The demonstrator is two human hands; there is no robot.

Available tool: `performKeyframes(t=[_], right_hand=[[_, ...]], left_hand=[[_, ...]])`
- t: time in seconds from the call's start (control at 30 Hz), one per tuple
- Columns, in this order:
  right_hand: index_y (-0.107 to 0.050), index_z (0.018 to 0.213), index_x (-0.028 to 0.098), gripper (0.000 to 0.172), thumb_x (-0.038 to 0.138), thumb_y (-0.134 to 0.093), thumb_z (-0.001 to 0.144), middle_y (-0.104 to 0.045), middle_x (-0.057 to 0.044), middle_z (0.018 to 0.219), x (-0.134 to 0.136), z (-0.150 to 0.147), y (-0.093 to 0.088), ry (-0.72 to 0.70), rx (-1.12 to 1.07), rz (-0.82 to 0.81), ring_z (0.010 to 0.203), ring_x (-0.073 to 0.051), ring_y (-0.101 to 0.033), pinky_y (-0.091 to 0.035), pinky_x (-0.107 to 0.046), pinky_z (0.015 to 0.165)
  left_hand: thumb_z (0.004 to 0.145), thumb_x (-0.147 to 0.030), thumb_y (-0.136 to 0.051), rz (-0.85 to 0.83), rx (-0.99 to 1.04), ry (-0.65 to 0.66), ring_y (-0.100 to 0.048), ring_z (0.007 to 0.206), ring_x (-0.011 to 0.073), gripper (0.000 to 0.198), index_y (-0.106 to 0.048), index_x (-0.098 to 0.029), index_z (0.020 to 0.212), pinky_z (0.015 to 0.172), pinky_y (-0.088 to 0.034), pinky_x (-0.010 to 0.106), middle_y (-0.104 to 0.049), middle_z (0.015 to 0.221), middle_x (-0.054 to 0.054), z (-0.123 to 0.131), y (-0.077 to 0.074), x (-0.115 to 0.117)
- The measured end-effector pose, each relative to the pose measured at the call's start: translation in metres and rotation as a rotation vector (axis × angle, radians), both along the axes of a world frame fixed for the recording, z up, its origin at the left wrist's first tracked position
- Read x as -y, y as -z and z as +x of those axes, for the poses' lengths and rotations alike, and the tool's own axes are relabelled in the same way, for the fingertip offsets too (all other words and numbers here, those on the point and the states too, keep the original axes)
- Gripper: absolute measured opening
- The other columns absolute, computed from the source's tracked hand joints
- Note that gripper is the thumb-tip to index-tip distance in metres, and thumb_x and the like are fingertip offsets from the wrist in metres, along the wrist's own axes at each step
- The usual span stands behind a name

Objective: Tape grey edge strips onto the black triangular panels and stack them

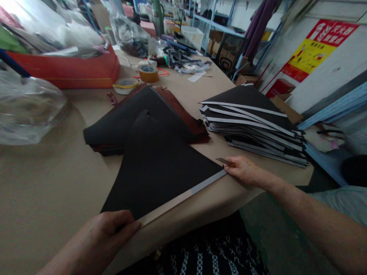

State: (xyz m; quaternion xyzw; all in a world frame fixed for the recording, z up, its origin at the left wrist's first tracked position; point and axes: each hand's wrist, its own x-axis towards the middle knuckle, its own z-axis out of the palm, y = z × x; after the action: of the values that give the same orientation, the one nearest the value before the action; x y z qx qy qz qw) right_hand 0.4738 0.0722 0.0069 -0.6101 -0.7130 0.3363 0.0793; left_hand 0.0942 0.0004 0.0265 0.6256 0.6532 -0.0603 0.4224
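Observation:
A black, curved-sided panel (160,164) lies in front of me, with a pale strip (183,195) running along its near edge. At the near left corner my left hand (111,233) is closed, thumb and fingers pinching the panel's edge. My right hand (242,170) pinches the opposite corner, and a small dark flat blade-like piece (223,160) sticks out from its fingers. The panel's far tip overlaps a pile of black and brown pieces (126,118). Right of it stands a stack of black panels with pale edge strips (252,118).
Rolls of tape (148,73) lie behind the pile, near a small reddish tool (111,99). A red bin (69,68) with plastic bags stands at the back left. A clear bag (28,110) sits at the left. The table's front edge (229,206) runs close to my body.

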Motion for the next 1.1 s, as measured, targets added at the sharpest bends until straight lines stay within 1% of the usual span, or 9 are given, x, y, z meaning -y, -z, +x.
performKeyframes(t=[0.13, 0.27, 0.33, 0.43, 0.5, 0.6, 0.77, 0.9, 1.1], right_hand=[[-0.055, 0.081, 0.019, 0.009, 0.026, -0.057, 0.076, -0.058, -0.002, 0.072, 0.003, 0.001, -0.004, 0.04, 0.055, 0.065, 0.067, -0.016, -0.051, -0.034, -0.029, 0.063], [-0.055, 0.073, 0.019, 0.011, 0.028, -0.055, 0.08, -0.054, 0.0, 0.066, 0.001, 0.0, -0.016, 0.009, 0.035, 0.1, 0.064, -0.014, -0.048, -0.034, -0.028, 0.062], [-0.054, 0.074, 0.019, 0.017, 0.032, -0.053, 0.083, -0.052, 0.001, 0.067, -0.001, -0.008, -0.026, 0.004, -0.138, 0.085, 0.063, -0.012, -0.047, -0.034, -0.026, 0.061], [-0.052, 0.077, 0.018, 0.027, 0.044, -0.054, 0.085, -0.045, 0.004, 0.06, -0.004, -0.029, -0.036, 0.017, -0.487, -0.085, 0.052, -0.008, -0.04, -0.031, -0.023, 0.051], [-0.051, 0.076, 0.018, 0.034, 0.051, -0.053, 0.084, -0.04, 0.006, 0.054, -0.005, -0.043, -0.032, 0.017, -0.6, -0.221, 0.045, -0.007, -0.035, -0.027, -0.022, 0.046], [-0.048, 0.074, 0.018, 0.038, 0.055, -0.055, 0.081, -0.036, 0.008, 0.05, -0.005, -0.056, -0.012, 0.019, -0.644, -0.309, 0.039, -0.005, -0.031, -0.023, -0.022, 0.041], [-0.049, 0.073, 0.018, 0.031, 0.047, -0.056, 0.083, -0.035, 0.007, 0.055, -0.002, -0.054, 0.012, -0.018, -0.572, -0.171, 0.047, -0.006, -0.03, -0.024, -0.023, 0.046], [-0.053, 0.075, 0.018, 0.028, 0.044, -0.058, 0.081, -0.04, 0.004, 0.062, 0.0, -0.049, 0.011, -0.034, -0.478, -0.126, 0.055, -0.008, -0.034, -0.028, -0.024, 0.052], [-0.056, 0.077, 0.018, 0.035, 0.053, -0.062, 0.076, -0.039, 0.005, 0.057, 0.002, -0.048, 0.014, 0.051, -0.445, -0.152, 0.049, -0.008, -0.033, -0.027, -0.024, 0.049]], left_hand=[[0.067, -0.056, -0.049, 0.013, 0.018, -0.062, -0.041, 0.05, 0.0131, 0.04, -0.053, -0.02, 0.05, 0.05, -0.028, 0.025, -0.044, 0.05, -0.002, 0.004, -0.002, -0.001], [0.066, -0.055, -0.05, 0.052, 0.033, -0.068, -0.039, 0.048, 0.0125, 0.04, -0.051, -0.02, 0.048, 0.048, -0.026, 0.025, -0.042, 0.048, -0.002, 0.008, -0.004, -0.001], [0.066, -0.053, -0.05, 0.064, 0.028, -0.066, -0.04, 0.048, 0.0127, 0.038, -0.052, -0.02, 0.048, 0.048, -0.025, 0.025, -0.043, 0.047, -0.002, 0.01, -0.006, -0.001], [0.067, -0.051, -0.05, 0.083, 0.025, -0.046, -0.042, 0.049, 0.0134, 0.037, -0.055, -0.019, 0.049, 0.049, -0.026, 0.026, -0.047, 0.049, 0.0, 0.01, -0.008, 0.0], [0.07, -0.051, -0.049, 0.1, 0.024, -0.021, -0.042, 0.05, 0.0135, 0.037, -0.056, -0.019, 0.051, 0.049, -0.026, 0.026, -0.048, 0.05, 0.0, 0.009, -0.006, 0.001], [0.073, -0.051, -0.047, 0.127, 0.021, -0.003, -0.042, 0.049, 0.013, 0.04, -0.056, -0.019, 0.052, 0.049, -0.025, 0.026, -0.046, 0.05, -0.001, 0.005, -0.002, 0.003], [0.075, -0.05, -0.048, 0.109, 0.001, -0.011, -0.044, 0.051, 0.0137, 0.038, -0.058, -0.018, 0.056, 0.05, -0.027, 0.026, -0.048, 0.052, -0.001, 0.001, -0.007, 0.006], [0.075, -0.049, -0.049, 0.067, -0.044, -0.026, -0.044, 0.053, 0.0139, 0.036, -0.061, -0.018, 0.061, 0.05, -0.027, 0.025, -0.047, 0.052, -0.002, -0.023, -0.014, 0.014], [0.075, -0.046, -0.05, -0.051, -0.075, -0.141, -0.04, 0.055, 0.0111, 0.034, -0.062, -0.015, 0.064, 0.053, -0.028, 0.023, -0.044, 0.055, -0.003, -0.098, -0.024, 0.042]])
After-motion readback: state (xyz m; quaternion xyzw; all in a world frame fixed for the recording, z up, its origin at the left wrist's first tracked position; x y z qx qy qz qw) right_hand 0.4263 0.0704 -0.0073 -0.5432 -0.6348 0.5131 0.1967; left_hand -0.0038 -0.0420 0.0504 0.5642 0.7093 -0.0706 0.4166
